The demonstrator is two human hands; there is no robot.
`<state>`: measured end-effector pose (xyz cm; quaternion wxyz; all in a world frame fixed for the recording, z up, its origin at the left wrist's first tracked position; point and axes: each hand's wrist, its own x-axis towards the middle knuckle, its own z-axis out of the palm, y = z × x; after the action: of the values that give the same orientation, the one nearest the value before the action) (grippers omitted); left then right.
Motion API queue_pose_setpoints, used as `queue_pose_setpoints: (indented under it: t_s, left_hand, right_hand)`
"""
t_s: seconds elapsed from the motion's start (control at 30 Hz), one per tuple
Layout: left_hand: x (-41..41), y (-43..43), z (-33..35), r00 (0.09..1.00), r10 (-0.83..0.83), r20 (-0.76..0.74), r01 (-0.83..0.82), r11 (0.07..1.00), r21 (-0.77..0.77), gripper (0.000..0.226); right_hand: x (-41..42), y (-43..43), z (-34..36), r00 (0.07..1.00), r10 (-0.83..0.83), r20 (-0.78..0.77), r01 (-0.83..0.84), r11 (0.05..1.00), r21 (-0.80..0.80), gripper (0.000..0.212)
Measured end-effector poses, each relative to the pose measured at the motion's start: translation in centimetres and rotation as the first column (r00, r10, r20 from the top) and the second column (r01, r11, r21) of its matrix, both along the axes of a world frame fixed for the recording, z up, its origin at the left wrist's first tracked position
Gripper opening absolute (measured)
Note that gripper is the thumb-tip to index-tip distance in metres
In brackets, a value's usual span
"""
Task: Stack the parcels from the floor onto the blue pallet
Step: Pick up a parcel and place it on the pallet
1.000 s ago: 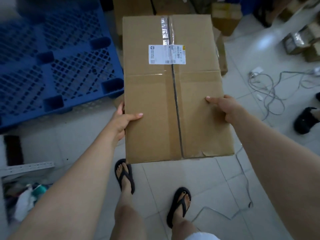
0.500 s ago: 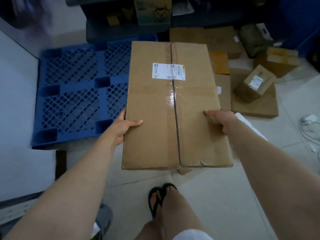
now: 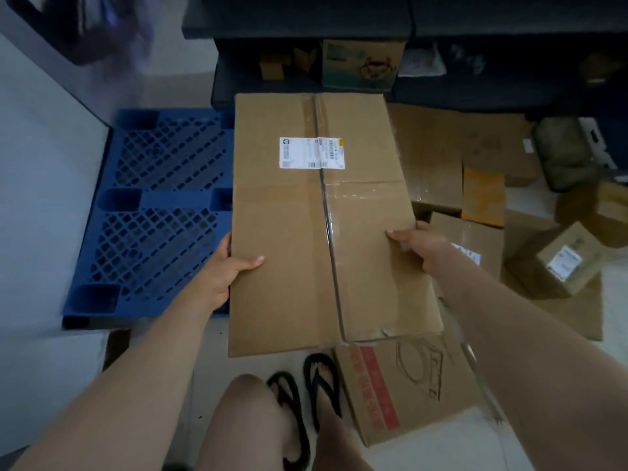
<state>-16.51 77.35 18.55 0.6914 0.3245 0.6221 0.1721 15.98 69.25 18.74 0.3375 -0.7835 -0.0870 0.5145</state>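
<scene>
Head view, carried parcel (image 3: 323,226) hiding pallet (image 3: 159,212) edge, blurry boxes (image 3: 482,195) right

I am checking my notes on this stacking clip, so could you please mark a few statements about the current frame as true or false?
1. Both hands hold the large cardboard box by its long sides. True: the left hand grips the left edge and the right hand the right edge.
2. The blue pallet already carries several parcels. False: no parcel shows on the part of it in view.
3. The held box bears a white shipping label on top. True.
4. The box with red print lies on the pallet. False: it lies on the floor by the person's feet.
5. The person wears closed shoes. False: black flip-flops.
</scene>
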Motion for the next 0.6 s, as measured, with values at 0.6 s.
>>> queue_pose_setpoints:
  t_s: [0.6]
  left_hand:
    - [8.4, 32.6, -31.4, 0.983, -0.154, -0.105, 0.151, 0.988, -0.035, 0.089]
  right_hand:
    - [8.6, 30.6, -34.2, 1.000, 0.002, 0.010, -0.003, 0.998, 0.055, 0.043]
